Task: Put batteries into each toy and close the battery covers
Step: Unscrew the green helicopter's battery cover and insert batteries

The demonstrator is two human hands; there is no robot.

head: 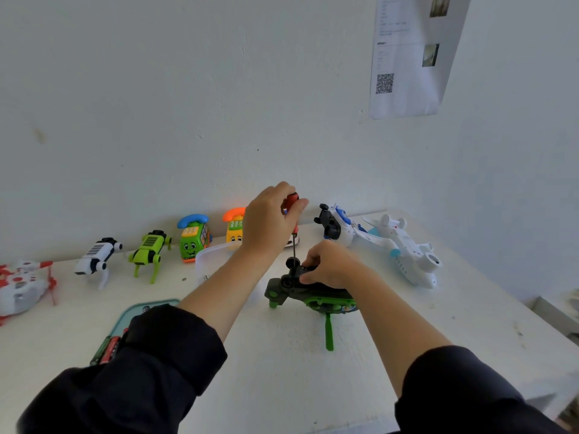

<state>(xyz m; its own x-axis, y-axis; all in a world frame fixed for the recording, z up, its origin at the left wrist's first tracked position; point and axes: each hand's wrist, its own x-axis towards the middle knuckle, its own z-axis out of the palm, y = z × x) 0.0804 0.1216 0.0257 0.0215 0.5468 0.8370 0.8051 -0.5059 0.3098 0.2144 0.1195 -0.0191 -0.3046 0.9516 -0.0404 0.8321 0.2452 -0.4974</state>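
Screwdriver [293,214] upright in left hand [269,220] grip; right hand [329,264] grips green helicopter [313,292] below.

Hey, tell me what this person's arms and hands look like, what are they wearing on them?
Both arms wear dark, near-black long sleeves, the left sleeve and the right sleeve bunched up so the forearms are bare. The left hand and right hand are bare: no gloves, and no rings or watch in view.
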